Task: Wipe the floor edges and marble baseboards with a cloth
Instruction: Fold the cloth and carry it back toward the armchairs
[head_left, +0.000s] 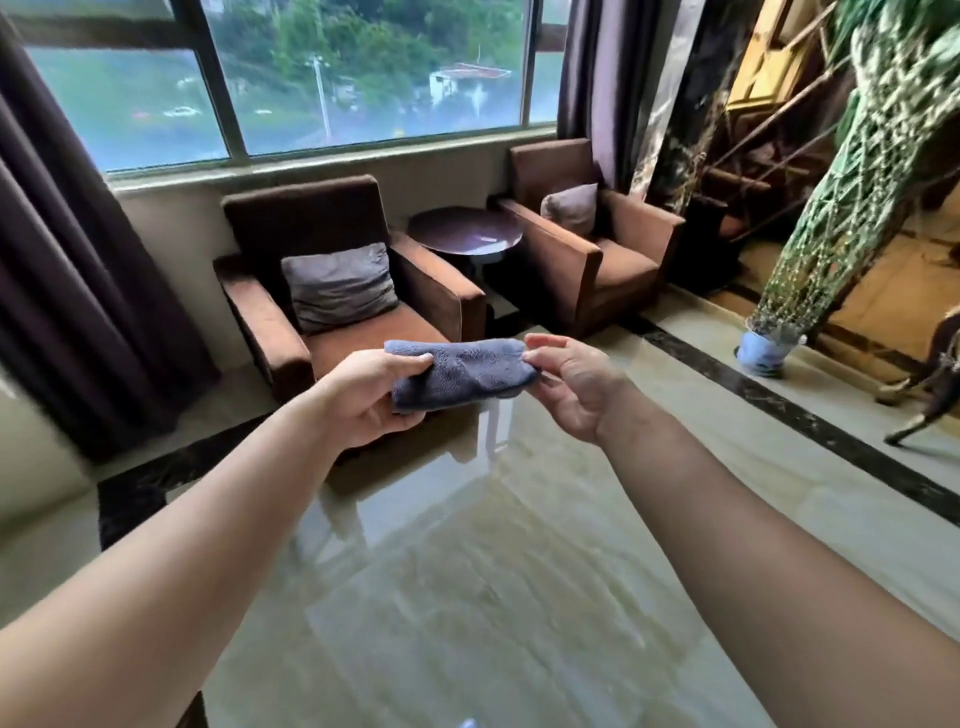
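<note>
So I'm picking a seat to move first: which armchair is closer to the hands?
The left armchair, right behind the cloth; the other sits beyond the round table.

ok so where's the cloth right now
In the head view the blue-grey cloth is at centre frame, held up in the air between the left hand and the right hand, in front of the left armchair.

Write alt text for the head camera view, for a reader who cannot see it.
Two bare hands, left hand and right hand, hold a folded blue-grey microfibre cloth above a glossy beige tiled floor. Behind stand two brown upholstered armchairs beneath a wide window.
</note>
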